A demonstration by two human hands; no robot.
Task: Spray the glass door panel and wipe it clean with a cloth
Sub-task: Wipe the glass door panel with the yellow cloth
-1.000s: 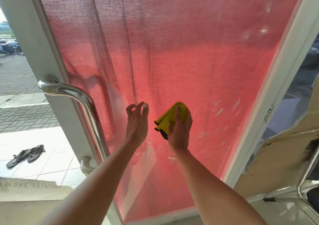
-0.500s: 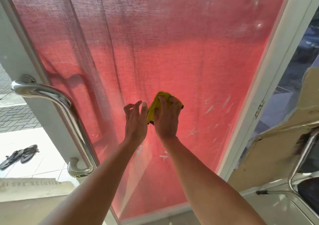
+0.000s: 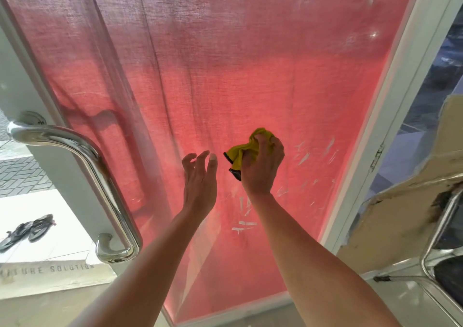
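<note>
Curled round a bunched yellow cloth [image 3: 246, 148], the right hand [image 3: 263, 166] grips it with fingers and thumb closed over the folds, a dark-edged corner hanging out on the left. The cloth is held up at the lower middle of the glass door panel [image 3: 225, 76], though I cannot tell whether it is pressed flat on the glass. The left hand [image 3: 200, 176] is raised just beside it, fingers loose and slightly spread, holding nothing. White streaks [image 3: 303, 157] mark the glass to the right of the cloth and below the right wrist. A red curtain [image 3: 175, 50] hangs behind the pane and fills it. A white door frame [image 3: 390, 116] runs down the right edge. A curved chrome handle [image 3: 95, 161] is fixed on the left side. Beyond it, a pair of dark sandals [image 3: 27, 229] lies on pale tiles outside.
</note>
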